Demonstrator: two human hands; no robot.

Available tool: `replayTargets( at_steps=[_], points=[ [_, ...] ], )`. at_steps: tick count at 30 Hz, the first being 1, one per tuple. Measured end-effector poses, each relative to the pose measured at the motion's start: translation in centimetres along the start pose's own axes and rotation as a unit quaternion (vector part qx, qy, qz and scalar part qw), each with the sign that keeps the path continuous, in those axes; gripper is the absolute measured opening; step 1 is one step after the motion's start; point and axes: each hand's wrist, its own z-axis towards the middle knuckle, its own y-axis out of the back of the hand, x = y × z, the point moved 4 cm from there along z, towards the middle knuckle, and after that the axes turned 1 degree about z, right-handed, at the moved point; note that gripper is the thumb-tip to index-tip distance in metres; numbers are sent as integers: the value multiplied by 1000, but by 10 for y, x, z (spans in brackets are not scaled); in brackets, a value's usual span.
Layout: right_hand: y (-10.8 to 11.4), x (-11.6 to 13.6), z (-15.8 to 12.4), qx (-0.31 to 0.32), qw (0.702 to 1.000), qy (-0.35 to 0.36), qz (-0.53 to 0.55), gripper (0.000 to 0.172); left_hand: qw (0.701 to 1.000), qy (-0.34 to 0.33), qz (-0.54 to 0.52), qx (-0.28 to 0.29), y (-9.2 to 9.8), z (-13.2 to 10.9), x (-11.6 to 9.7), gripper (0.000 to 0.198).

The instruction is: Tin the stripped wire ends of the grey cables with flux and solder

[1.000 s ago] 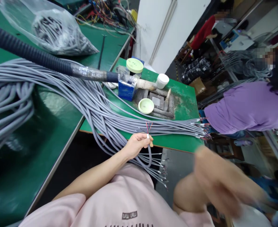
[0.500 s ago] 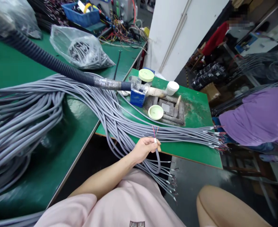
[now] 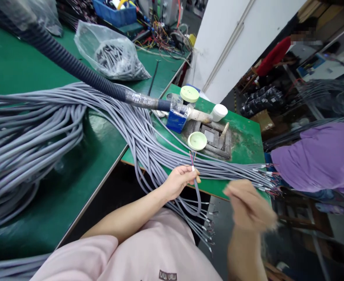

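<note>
My left hand is closed on the end of a grey cable, pinching it at a white band just below the bared wires. Thin coloured wires fan upward above the fingertips. The cable bends down below the hand toward other cables. My right hand is raised off the table's front edge, to the right of the left hand and apart from it. Motion smears its fingers, so what they hold, if anything, cannot be made out. A bundle of grey cables lies just behind my left hand, its stripped ends at the right.
Behind the bundle are a pale green dish, a soldering pot, a blue box and a white cup. A ribbed hose crosses overhead. A bag of short pieces lies further back. A person in purple is at right.
My right hand has come into view from the lower right. My left hand still holds the cable end in nearly the same place. The view has shifted slightly.
</note>
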Motion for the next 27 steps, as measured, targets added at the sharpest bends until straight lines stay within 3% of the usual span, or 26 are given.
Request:
replayTargets(
  at_steps=[4,7,12,17,22,27],
  points=[
    [-39,-14,-4,107,990,82,-38,47,999,-4,-48,4,-5,0,-7,33],
    [-55,-17,-7,85,990,108,-35,45,997,1,-79,12,-10,-1,-11,31],
    [-61,-16,-4,39,991,125,-16,41,998,-19,-62,-1,-14,-3,-19,30],
    [-58,-25,1,39,995,93,-12,42,994,-95,25,-38,-13,-4,-30,33],
    [-39,-21,23,-53,998,8,16,25,989,-108,97,-31,-16,-6,-22,39],
    [-38,-12,47,-13,996,-75,36,10,973,-128,189,-33,-19,-9,-17,39]
  ],
)
